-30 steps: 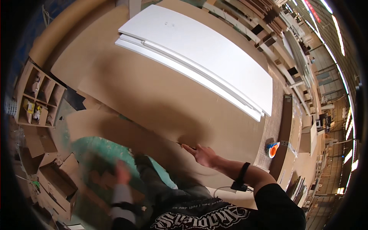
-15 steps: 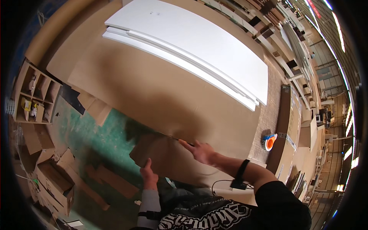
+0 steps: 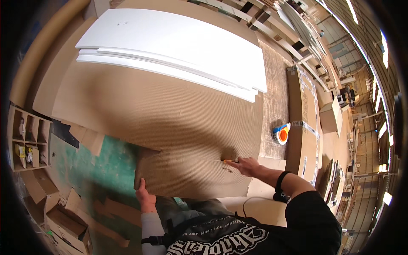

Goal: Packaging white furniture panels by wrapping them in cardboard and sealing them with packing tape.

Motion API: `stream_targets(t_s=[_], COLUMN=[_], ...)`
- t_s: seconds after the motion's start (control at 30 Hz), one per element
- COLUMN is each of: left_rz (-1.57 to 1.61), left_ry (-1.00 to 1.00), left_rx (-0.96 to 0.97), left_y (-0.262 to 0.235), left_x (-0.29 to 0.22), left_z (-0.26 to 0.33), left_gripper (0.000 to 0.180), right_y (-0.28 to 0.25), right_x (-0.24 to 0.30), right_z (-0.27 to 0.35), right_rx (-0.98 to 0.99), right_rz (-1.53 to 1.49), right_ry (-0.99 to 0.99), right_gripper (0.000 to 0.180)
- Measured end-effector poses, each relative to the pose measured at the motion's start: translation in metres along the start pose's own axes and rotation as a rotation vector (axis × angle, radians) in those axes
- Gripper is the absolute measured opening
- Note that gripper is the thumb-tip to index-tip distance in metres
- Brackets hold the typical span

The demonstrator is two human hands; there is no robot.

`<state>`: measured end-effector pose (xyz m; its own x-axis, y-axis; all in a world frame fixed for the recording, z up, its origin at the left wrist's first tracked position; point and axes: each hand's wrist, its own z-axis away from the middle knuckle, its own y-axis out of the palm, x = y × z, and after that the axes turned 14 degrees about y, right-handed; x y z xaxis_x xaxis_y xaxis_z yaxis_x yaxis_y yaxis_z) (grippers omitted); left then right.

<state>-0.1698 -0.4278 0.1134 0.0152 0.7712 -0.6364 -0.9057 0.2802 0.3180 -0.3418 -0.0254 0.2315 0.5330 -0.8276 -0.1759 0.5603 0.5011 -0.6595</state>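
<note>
The left hand (image 3: 146,197) grips the near left corner of the brown cardboard sheet (image 3: 191,176) spread between the white panels (image 3: 174,40) and the torso (image 3: 221,236), so the right hand (image 3: 246,166), grasping a small tool (image 3: 230,161) (seemingly a cutter), should draw straight and steadily.

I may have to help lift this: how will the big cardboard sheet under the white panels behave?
The cardboard sheet will probably flex, since its edge curls beside the left hand. It looks thin, so likely light for its size, though the white panels on it may pin it. It might fold along the line near the right hand.
</note>
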Motion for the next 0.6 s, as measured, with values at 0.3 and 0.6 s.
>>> stream_targets(t_s=[0.3,0.6], left_rz=[0.028,-0.769], left_ry=[0.131,0.401], left_rx=[0.048,-0.497], left_y=[-0.102,-0.426], left_x=[-0.06,-0.281], left_z=[-0.035,-0.052], left_gripper=[0.066,0.068], right_y=[0.121,0.194], right_x=[-0.174,0.125], right_z=[0.198,0.208], right_rx=[0.412,0.237], right_rz=[0.049,-1.2], right_ry=[0.737,0.302], right_gripper=[0.065,0.039])
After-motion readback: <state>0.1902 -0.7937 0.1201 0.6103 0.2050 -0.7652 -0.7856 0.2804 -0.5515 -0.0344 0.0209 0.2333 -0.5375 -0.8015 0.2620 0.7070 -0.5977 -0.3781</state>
